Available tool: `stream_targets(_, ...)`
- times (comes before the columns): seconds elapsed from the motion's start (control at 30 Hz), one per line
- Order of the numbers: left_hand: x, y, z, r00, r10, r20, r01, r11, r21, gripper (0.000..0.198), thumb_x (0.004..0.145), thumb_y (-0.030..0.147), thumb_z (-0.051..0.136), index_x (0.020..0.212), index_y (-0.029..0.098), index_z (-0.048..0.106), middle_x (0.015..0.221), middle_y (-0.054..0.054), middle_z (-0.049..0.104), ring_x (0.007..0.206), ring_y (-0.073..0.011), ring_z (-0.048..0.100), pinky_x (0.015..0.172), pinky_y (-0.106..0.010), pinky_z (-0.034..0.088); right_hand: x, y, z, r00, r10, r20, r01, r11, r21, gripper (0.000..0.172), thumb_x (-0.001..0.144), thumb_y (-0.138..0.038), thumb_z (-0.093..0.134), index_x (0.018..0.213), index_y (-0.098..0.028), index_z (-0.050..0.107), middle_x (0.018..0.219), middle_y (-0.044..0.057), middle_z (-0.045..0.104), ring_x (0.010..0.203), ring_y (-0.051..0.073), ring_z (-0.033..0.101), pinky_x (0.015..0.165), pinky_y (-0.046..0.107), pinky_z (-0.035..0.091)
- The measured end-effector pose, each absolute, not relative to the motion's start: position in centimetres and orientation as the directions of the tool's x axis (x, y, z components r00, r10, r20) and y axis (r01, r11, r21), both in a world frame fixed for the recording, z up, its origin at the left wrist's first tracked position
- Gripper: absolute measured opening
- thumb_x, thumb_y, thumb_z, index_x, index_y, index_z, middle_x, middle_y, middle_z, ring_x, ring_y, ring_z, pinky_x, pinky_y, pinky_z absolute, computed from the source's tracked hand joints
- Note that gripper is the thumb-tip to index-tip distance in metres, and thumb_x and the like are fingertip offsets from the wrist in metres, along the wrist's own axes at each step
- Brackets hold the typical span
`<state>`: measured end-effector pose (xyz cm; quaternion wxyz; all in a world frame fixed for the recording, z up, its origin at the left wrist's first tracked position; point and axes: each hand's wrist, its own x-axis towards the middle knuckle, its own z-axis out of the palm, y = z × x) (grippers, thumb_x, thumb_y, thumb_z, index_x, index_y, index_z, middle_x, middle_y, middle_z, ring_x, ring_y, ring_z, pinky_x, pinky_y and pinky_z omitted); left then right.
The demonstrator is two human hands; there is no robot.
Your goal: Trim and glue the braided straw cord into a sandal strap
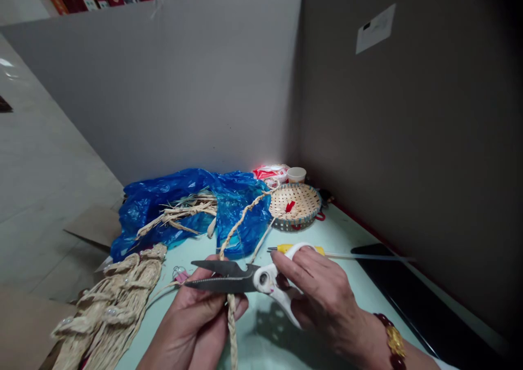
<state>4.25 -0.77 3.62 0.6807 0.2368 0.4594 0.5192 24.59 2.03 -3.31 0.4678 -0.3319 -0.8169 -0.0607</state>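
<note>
My left hand (200, 318) is closed on a braided straw cord (232, 326), which hangs down below the fingers and runs up past them toward the back. In my right hand (322, 293) is a pair of scissors (263, 278) with white handles and dark blades. The blades are slightly apart and lie across the cord in front of my left fingers; whether they touch it I cannot tell. Left of my left hand lies a woven straw piece (118, 310) with looped rows and pearl-like beads.
A blue plastic bag (241, 217) holds loose straw strips (180, 217). Behind my hands stand a round woven basket (298, 201), a white cup (296, 175) and a red-white packet (270, 173). A yellow-handled tool (321, 249) and a black flat panel (417, 299) lie right. Grey partitions (212, 86) enclose the table.
</note>
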Motion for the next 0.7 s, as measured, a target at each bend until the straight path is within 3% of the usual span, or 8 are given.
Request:
stream_targets(0.17,4.3,-0.4,3.3,0.001,0.908,-0.419,-0.452,0.375,0.810,0.017,0.070,0.015,0.080,0.084,0.025,0.076,0.092,-0.001,0.072,0.087,-0.0194,0.066,0.078,-0.029,0.057,24.7,2.0,-3.3,-0.339,0.454,0.824,0.588,0.786,-0.191,0.045,0.083,-0.001,0.043,0.126,-0.015,0.050,0.068,0.002,0.062,0.056,0.016,0.053,0.054,0.028,0.038)
stream_targets(0.23,4.4,-0.3,3.3,0.023,0.914,-0.405,-0.444,0.372,0.815,0.016,0.070,0.017,0.081,0.082,0.026,0.076,0.091,-0.001,0.071,0.083,-0.0176,0.064,0.077,-0.028,0.056,24.5,1.8,-3.3,-0.335,0.490,0.805,0.557,0.792,-0.250,0.041,0.083,-0.002,0.044,0.120,-0.017,0.053,0.070,0.002,0.064,0.058,0.016,0.057,0.054,0.027,0.040)
stream_targets(0.33,4.7,-0.2,3.6,0.099,0.922,-0.375,-0.444,0.378,0.812,0.019,0.067,0.018,0.085,0.082,0.024,0.074,0.083,0.000,0.066,0.075,-0.0145,0.060,0.073,-0.025,0.054,23.8,1.7,-2.7,-0.175,0.698,0.694,0.432,0.688,-0.583,0.027,0.083,-0.009,0.051,0.106,-0.021,0.058,0.065,-0.002,0.060,0.053,0.014,0.055,0.050,0.025,0.040)
stream_targets(0.4,4.9,-0.2,3.8,0.122,0.924,-0.362,-0.432,0.378,0.819,0.022,0.065,0.019,0.087,0.081,0.023,0.073,0.081,0.001,0.063,0.073,-0.0132,0.057,0.073,-0.025,0.051,23.3,1.9,-1.8,-0.037,0.874,0.484,0.213,0.480,-0.851,0.020,0.085,-0.020,0.060,0.105,-0.024,0.056,0.062,-0.005,0.060,0.052,0.013,0.055,0.050,0.024,0.041)
stream_targets(0.47,5.1,-0.3,3.8,0.127,0.939,-0.320,-0.388,0.344,0.855,0.022,0.066,0.024,0.087,0.080,0.023,0.071,0.079,0.002,0.061,0.074,-0.0132,0.055,0.075,-0.024,0.049,23.0,2.1,-0.7,-0.014,0.966,0.257,-0.051,0.256,-0.965,0.031,0.082,-0.031,0.071,0.106,-0.025,0.052,0.072,-0.002,0.068,0.062,0.015,0.063,0.057,0.025,0.048)
stream_targets(0.57,5.4,-0.5,3.4,0.118,0.977,-0.178,-0.194,0.198,0.961,0.018,0.073,0.035,0.081,0.078,0.024,0.067,0.076,0.003,0.060,0.077,-0.0148,0.053,0.075,-0.023,0.045,22.6,2.2,0.8,-0.093,0.992,0.086,-0.333,0.050,-0.942,0.054,0.066,-0.035,0.086,0.103,-0.025,0.048,0.096,0.003,0.073,0.079,0.015,0.066,0.069,0.026,0.052)
stream_targets(0.63,5.6,-0.6,3.3,0.125,0.988,-0.095,-0.060,0.103,0.993,0.018,0.078,0.038,0.074,0.078,0.024,0.064,0.076,0.002,0.062,0.080,-0.0167,0.054,0.076,-0.024,0.043,22.5,2.2,1.4,-0.134,0.989,0.062,-0.421,0.000,-0.907,0.058,0.060,-0.032,0.090,0.102,-0.024,0.049,0.090,0.000,0.072,0.075,0.013,0.065,0.069,0.024,0.051)
stream_targets(0.7,5.9,-0.7,3.3,0.157,0.982,-0.101,-0.026,0.106,0.994,0.017,0.082,0.038,0.069,0.078,0.024,0.061,0.073,0.001,0.066,0.077,-0.0181,0.056,0.075,-0.026,0.042,22.4,2.0,1.8,-0.132,0.988,0.084,-0.448,0.016,-0.894,0.056,0.060,-0.029,0.090,0.100,-0.023,0.051,0.075,-0.005,0.067,0.066,0.010,0.060,0.065,0.023,0.048)
